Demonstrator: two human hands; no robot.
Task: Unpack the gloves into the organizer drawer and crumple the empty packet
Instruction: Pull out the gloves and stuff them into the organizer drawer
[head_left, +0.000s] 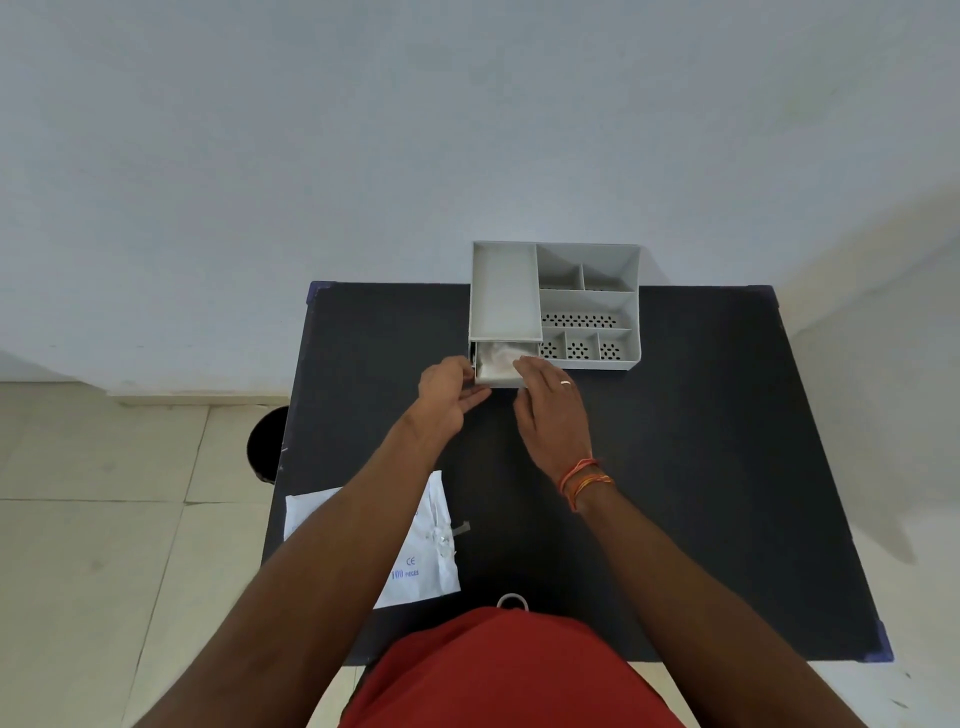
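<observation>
A grey organizer (587, 301) stands at the far edge of the dark table (701, 467). Its drawer (501, 383) is pulled partly out at the front left, with clear plastic gloves (496, 358) bunched inside. My left hand (449, 395) touches the drawer's left front corner, fingers curled against it. My right hand (550, 410) lies flat with fingertips resting on the gloves at the drawer's right side. The white glove packet (421, 551) lies flat near the table's front left, partly under my left forearm.
A black round bin (267, 441) stands on the tiled floor just left of the table. A small white ring (511, 601) lies at the table's front edge. The wall runs right behind the organizer.
</observation>
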